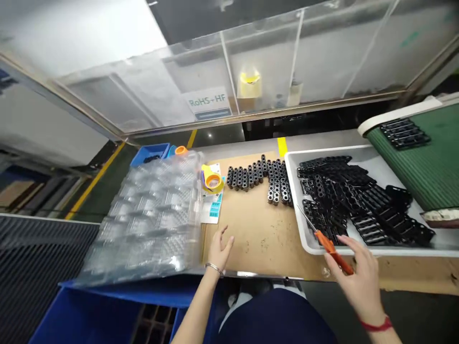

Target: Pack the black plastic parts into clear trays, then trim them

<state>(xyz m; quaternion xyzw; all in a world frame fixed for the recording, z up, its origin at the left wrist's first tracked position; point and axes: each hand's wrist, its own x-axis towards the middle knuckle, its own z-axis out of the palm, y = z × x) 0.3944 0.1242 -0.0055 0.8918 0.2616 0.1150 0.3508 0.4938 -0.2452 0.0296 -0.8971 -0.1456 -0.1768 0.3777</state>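
right hand [355,270] open by orange scissors [325,242], grip unclear | tips up-left over white tray [292,191] edge | left hand [220,248] open, farther off

On the right, a green conveyor belt [412,162] carries a short stack of black slotted parts [404,133] at its far end. Across the far side of the worktop [412,282] stands a clear acrylic screen [272,62] bearing a "RoHS-HF" label [208,102], with a yellow tape roll [250,79] visible through it. A small blue bin [148,154] sits at the far left of the worktop, and a yellow floor stripe [95,179] runs beyond it. Near left, a large blue crate [86,315] sits below the worktop edge. A tape roll with an orange core [211,180] rests on printed labels [214,210].
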